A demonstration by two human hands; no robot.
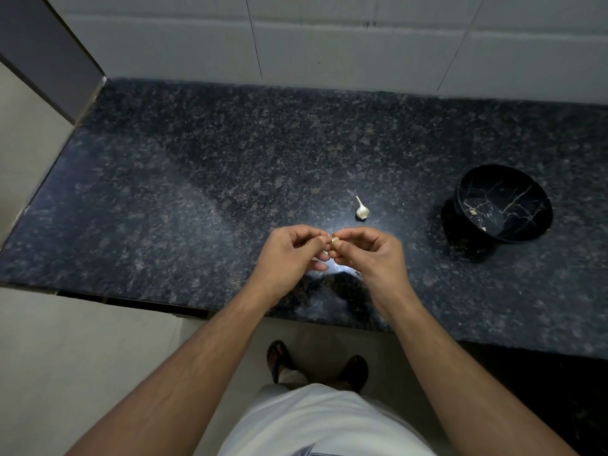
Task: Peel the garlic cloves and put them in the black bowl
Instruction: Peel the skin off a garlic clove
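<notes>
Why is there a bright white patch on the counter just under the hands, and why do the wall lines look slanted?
Head view: the patch is glare on the polished counter, beside the left hand and right hand; the wide-angle lens splays the wall tiles; corners look dim.

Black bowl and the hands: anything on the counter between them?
Nothing: in the head view, bare granite counter separates the right hand from the black bowl.
</notes>
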